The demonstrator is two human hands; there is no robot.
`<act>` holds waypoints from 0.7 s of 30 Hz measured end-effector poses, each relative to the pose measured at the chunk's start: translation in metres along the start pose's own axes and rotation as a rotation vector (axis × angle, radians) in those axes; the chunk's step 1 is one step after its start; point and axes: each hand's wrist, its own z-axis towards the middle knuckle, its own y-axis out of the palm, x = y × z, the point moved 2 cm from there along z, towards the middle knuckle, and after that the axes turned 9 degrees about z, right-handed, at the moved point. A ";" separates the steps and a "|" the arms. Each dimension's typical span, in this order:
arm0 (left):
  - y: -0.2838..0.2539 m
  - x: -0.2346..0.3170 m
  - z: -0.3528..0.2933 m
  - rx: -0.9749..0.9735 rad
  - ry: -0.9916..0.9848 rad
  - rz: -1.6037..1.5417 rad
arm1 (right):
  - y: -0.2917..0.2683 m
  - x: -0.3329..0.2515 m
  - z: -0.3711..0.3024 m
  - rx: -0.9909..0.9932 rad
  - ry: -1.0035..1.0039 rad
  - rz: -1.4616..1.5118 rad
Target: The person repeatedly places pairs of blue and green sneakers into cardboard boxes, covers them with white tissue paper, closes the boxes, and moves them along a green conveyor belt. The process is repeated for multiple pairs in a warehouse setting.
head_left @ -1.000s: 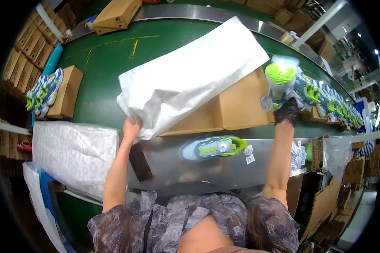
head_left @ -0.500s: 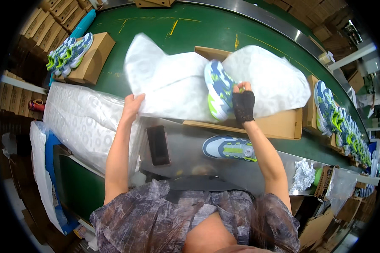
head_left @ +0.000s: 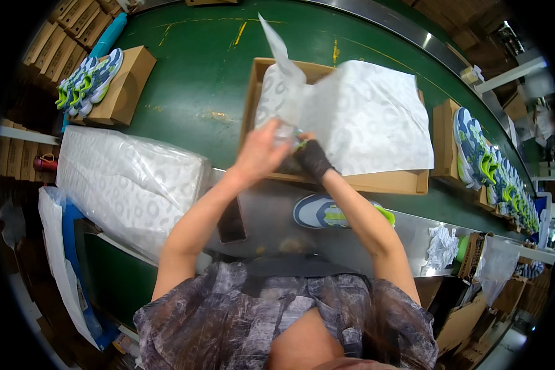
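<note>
Over an open brown shoebox (head_left: 376, 184), my two hands are close together at its near left. My left hand (head_left: 262, 151), bare and somewhat blurred, has its fingers closed on the white patterned tissue paper (head_left: 385, 117). Beside it my right hand (head_left: 313, 159), in a dark fingerless glove, is closed around a blue and green sneaker (head_left: 299, 140), mostly hidden by hands and paper. The paper lies over the box, with one corner standing up at the far left. Another sneaker (head_left: 311, 211) rests on the metal ledge, partly behind my right forearm.
A dark phone (head_left: 232, 223) lies beneath my left forearm. To the left is a plastic-covered stack of tissue paper (head_left: 129, 179). Sneakers on a brown box (head_left: 126, 89) stand at far left; a row of sneakers (head_left: 468, 145) runs along the right. Crumpled paper (head_left: 441, 246) sits near right.
The sneaker has gone down into the box area with the paper. My left hand has moved right, beside my right hand, and the left part of the paper has folded inward.
</note>
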 end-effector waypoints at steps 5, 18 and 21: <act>0.013 -0.038 0.012 -0.100 -0.475 -0.959 | -0.047 -0.061 -0.046 -0.024 -0.720 -0.787; 0.075 -0.016 0.043 -0.076 -0.166 -0.304 | -0.165 -0.024 -0.141 0.354 -0.630 -0.838; 0.092 -0.021 0.030 -0.132 0.286 0.386 | -0.149 -0.022 -0.180 0.189 -0.555 -0.701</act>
